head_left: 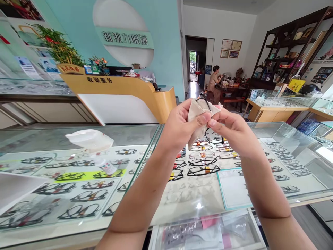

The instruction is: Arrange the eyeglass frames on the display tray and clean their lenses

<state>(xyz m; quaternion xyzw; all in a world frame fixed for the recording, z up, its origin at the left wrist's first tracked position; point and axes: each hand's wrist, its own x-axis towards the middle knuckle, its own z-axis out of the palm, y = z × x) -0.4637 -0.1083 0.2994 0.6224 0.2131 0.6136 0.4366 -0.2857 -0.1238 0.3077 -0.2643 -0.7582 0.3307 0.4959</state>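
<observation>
A pair of black-framed eyeglasses (214, 141) is held up above the glass counter, one lens hanging below my fingers. A cream cleaning cloth (195, 110) is folded about part of the frame and hides it. My left hand (179, 126) is closed on the cloth, thumb pressed inward, with the glasses inside the fold. My right hand (231, 130) pinches the glasses beside the cloth's edge, its thumb tip close to the left thumb. A dark temple arm sticks up above the cloth.
Below my hands is a glass display counter (182, 205) with several rows of eyeglasses inside. A white spray bottle (105, 165) and a white mask-like item (90, 139) are on the left glass. An open drawer (205, 234) holds plastic packets. Farther back, a person (213, 83) sits at a table.
</observation>
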